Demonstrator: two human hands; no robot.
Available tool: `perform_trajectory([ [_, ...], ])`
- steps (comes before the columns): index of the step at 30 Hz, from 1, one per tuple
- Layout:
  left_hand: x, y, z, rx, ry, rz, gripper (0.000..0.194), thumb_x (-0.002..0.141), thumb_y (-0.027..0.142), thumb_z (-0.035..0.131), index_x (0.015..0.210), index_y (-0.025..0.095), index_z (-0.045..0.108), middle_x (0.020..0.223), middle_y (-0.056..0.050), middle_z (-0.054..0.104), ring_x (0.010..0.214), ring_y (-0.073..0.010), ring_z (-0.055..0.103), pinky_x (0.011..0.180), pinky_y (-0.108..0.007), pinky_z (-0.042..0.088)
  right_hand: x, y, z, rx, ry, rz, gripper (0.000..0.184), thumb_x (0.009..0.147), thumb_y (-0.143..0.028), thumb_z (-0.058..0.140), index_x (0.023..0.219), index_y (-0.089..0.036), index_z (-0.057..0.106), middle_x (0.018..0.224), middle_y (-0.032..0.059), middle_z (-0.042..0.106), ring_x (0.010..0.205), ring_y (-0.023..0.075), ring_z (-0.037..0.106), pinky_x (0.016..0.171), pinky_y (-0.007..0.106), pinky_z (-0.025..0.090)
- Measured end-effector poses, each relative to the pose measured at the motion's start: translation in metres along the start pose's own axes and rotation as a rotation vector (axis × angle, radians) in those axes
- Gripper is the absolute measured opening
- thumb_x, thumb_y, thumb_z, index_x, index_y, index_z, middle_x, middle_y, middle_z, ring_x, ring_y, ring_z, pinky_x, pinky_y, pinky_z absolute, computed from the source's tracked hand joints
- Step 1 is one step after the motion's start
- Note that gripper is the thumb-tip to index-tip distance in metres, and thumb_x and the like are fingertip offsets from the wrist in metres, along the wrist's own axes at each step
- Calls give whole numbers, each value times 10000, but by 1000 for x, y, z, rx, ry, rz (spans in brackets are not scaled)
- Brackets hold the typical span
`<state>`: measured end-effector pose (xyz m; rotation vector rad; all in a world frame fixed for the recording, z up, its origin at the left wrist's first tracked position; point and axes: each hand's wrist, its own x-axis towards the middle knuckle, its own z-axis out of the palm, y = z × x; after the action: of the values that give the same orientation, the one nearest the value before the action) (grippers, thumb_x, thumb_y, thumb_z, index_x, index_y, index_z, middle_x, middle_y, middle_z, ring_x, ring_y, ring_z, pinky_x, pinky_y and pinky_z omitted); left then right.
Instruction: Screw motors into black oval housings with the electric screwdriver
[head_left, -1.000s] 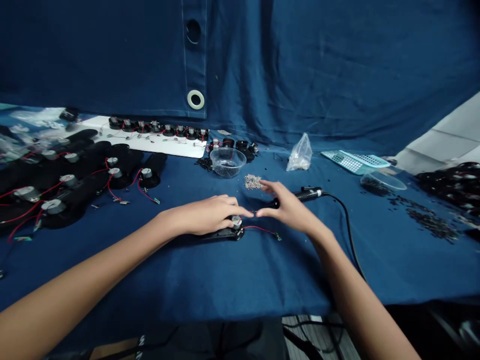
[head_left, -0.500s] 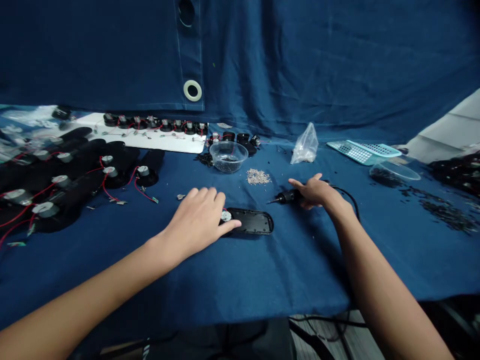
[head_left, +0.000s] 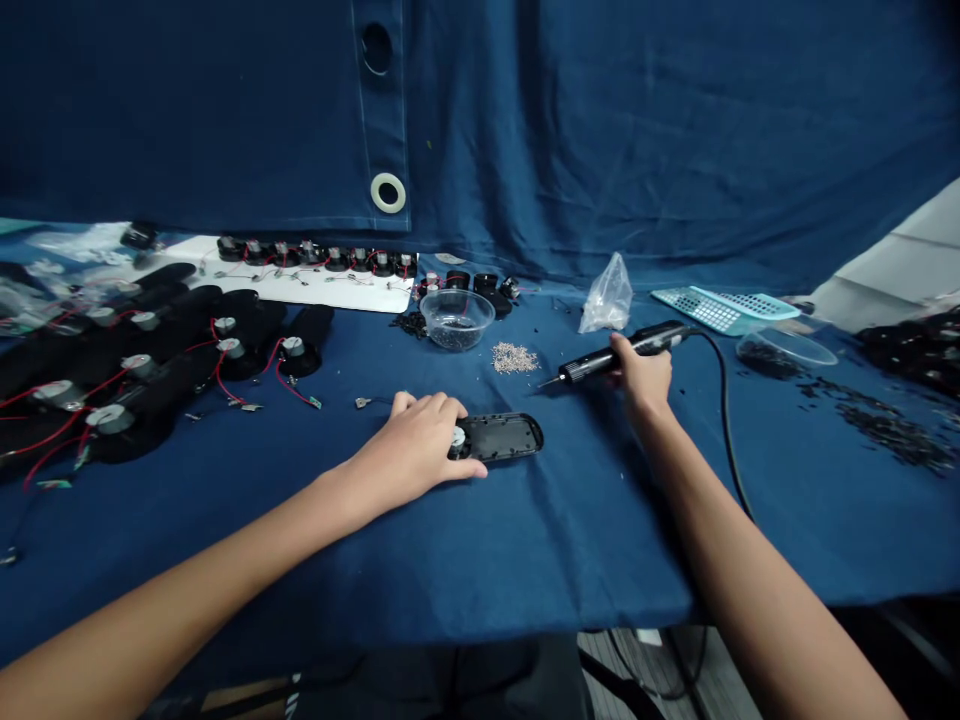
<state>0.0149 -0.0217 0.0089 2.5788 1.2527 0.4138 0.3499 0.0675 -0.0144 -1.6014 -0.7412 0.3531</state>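
Blk oblong housing (head_left: 506, 437) lies flat, open side up, approx. mid tabletop (head_left: 450, 570), a bit closer to the near edge than the back edge; long axis runs L–R. L hand (head_left: 424, 445) is over its L end, part-curled: thumb along the near side, fingers over the far side, holding it down. Silver motor (head_left: 457, 438) shows btwn thumb & index, inside the housing; rest of that end is hidden under the palm. Small connector (head_left: 363, 403) on a thin dark wire sits just L of the fingers.

R hand (head_left: 641, 375) is closed round an elec. screwdriver (head_left: 592, 364), R of the housing; bit points L, tip close to the screw pile (head_left: 514, 358). Can't tell if the tip touches the cloth. Blk cord (head_left: 724, 400) runs from the tool's back end twd the near edge.

Twd back edge, ctr: clear plastic tub (head_left: 457, 320) w/ dark bits inside, some blk parts behind it. R of that, a clear plastic bag (head_left: 607, 295), then turquoise basket (head_left: 720, 308) nr the back R corner. Clear dish (head_left: 787, 345) w/ blk bits in front of it; loose blk pcs (head_left: 889, 425) spread twd R edge.

L side: blk housings w/ motors & red wires (head_left: 135, 380), grouped. Back L: white board (head_left: 337, 292) w/ a row of small motor units (head_left: 337, 258) along its far side.
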Motion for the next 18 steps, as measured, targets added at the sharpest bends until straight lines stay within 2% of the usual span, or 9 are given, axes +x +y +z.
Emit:
perform_trajectory([
  [3, -6, 3, -3, -4, 0, 13, 512, 835, 581, 584, 1119, 157, 541, 1099, -96, 606, 1027, -280, 545, 907, -424, 321, -14, -19, 0, 244, -13, 94, 323, 752, -478, 601, 802, -198, 447, 630, -26, 496, 441, 99, 456, 379, 239, 392],
  [6, -2, 0, -17, -73, 34, 22, 480, 900, 594, 456, 1141, 189, 550, 1122, -82, 600, 1025, -264, 542, 892, -412, 354, -26, -32, -3, 488, -204, 252, 316, 791, -469, 520, 714, -230, 329, 522, -79, 376, 357, 67, 318, 332, 203, 275],
  [8, 13, -8, -32, -87, 149, 45, 433, 929, 564, 412, 1107, 199, 564, 1111, -70, 605, 1021, -242, 539, 889, -389, 373, -33, -36, -4, 615, -339, 355, 320, 800, -444, 481, 687, -230, 272, 474, -92, 331, 323, 66, 258, 323, 203, 229],
  [10, 41, -21, -48, -30, 256, 87, 339, 941, 479, 439, 1047, 191, 582, 1058, -63, 622, 992, -221, 546, 889, -366, 383, -37, -37, -4, 697, -424, 422, 309, 799, -429, 469, 675, -226, 272, 440, -93, 312, 308, 70, 236, 320, 207, 216],
  [11, 58, -29, -55, 19, 265, 102, 283, 940, 414, 454, 1018, 180, 594, 1022, -66, 633, 967, -217, 553, 879, -356, 388, -39, -37, -3, 732, -444, 446, 299, 796, -422, 476, 673, -225, 288, 432, -93, 309, 306, 71, 230, 318, 207, 214],
  [14, 115, -58, -71, 136, 101, 32, 175, 883, 249, 508, 915, 156, 652, 958, -101, 660, 902, -225, 581, 825, -347, 406, -45, -38, 1, 799, -413, 491, 279, 782, -389, 521, 676, -218, 328, 439, -94, 331, 305, 64, 233, 304, 196, 200],
  [16, 149, -74, -73, 142, 12, -7, 46, 749, 172, 645, 714, 150, 665, 738, -80, 662, 742, -213, 595, 746, -333, 428, -48, -38, 4, 792, -344, 521, 291, 777, -379, 540, 671, -213, 326, 450, -91, 352, 308, 57, 246, 290, 182, 187],
  [18, 176, -85, -69, 135, -24, -51, 149, 627, 144, 744, 550, 144, 617, 550, -49, 599, 659, -210, 584, 702, -326, 443, -51, -39, 6, 765, -292, 548, 317, 782, -387, 542, 659, -213, 308, 449, -86, 355, 311, 53, 259, 279, 170, 177],
])
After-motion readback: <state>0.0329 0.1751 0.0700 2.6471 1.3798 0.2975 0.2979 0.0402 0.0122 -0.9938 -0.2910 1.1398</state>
